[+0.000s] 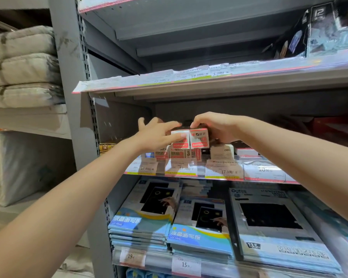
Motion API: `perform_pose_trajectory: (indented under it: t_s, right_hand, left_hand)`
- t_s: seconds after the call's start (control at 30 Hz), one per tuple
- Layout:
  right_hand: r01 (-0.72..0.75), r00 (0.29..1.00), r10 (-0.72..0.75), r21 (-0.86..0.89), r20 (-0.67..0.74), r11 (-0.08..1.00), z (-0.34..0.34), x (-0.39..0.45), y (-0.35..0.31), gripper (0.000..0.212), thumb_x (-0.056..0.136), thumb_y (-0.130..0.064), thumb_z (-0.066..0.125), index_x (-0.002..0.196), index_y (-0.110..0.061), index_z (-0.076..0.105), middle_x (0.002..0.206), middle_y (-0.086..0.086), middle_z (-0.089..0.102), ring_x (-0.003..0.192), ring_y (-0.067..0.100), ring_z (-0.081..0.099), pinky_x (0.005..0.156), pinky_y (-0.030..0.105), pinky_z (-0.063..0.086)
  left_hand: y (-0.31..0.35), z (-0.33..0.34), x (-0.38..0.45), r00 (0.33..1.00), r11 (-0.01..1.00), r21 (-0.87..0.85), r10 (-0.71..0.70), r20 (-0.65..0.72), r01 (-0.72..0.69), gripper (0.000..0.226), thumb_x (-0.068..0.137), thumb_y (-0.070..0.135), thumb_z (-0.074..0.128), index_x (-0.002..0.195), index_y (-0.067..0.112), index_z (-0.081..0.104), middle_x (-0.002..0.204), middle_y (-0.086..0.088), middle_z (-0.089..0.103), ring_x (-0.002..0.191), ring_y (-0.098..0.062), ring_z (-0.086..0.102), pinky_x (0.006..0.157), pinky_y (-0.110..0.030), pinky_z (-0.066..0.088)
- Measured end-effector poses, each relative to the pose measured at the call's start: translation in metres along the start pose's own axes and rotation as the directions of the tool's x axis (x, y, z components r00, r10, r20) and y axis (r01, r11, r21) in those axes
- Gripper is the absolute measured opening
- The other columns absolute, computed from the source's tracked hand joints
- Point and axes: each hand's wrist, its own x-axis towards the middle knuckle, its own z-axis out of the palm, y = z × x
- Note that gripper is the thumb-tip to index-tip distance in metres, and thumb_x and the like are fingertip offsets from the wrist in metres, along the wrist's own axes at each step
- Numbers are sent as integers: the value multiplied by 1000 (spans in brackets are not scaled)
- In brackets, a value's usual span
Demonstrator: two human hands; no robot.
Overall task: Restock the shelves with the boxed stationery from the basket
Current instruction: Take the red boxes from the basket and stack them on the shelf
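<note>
Two small white and red stationery boxes sit side by side at the front of the middle shelf (225,178), stacked on similar boxes (181,154). My left hand (157,135) reaches in from the left, its fingers resting on the top and front of the left box (180,140). From the right, my right hand (215,127) grips the right box (199,139) from above. The basket is out of view.
A beige deli box (222,152) stands just right of the stack. Price labels line the shelf edges. LCD writing tablet packs (201,221) fill the shelf below. Dark boxes (319,31) sit on the upper shelf. Wrapped bundles (24,67) lie on the left rack.
</note>
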Motion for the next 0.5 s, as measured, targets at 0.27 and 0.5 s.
perform_pose_trajectory:
  t_s: [0.27,0.5]
  right_hand:
    - [190,929,-325,-528,-176,828,-5,-1,13,82,74,-20,73,144,-21,30,147,0,38,128,18,44,105,35,40]
    - [311,880,-466,-639,-86,704,11,7,15,53,84,-28,65,134,-21,48,121,-1,62,101,11,61,87,25,49]
  left_hand:
    - [-17,3,19,1000,999,-37,25,17,-24,46,85,63,45,125,41,53,140,-1,41,142,-25,18,114,-58,2]
    - [-24,13,19,999,947,-320,42,18,-34,35,90,44,53,119,26,62,109,5,66,95,-9,63,83,-28,53]
